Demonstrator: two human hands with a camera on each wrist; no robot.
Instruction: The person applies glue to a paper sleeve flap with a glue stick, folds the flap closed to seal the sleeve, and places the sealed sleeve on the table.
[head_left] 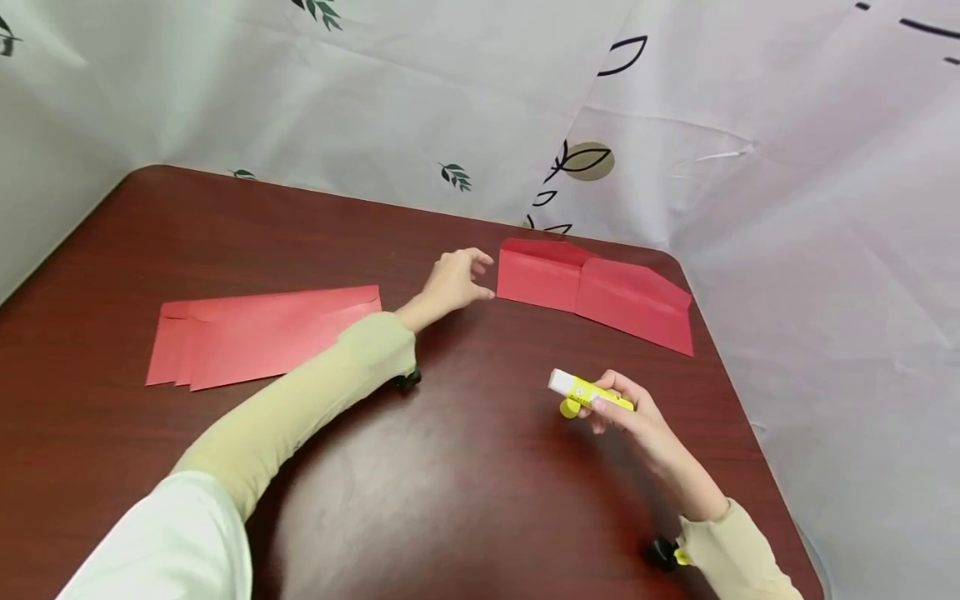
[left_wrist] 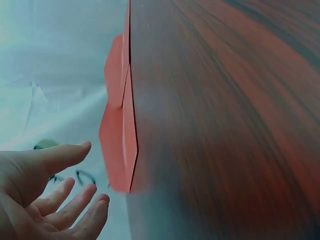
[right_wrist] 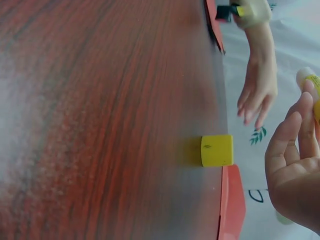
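My left hand hovers just left of two red envelopes with raised flaps, the nearer one overlapping the other envelope. Its thumb and fingers are spread apart with nothing between them, as the left wrist view also shows. At the right, my right hand holds a yellow and white glue stick between thumb and fingers, above the table. A yellow cap stands on the table below that hand, partly hidden behind the glue stick in the head view.
Several overlapping red envelopes lie at the left of the brown table, partly behind the left sleeve. A white cloth with leaf prints hangs along the back and right edges.
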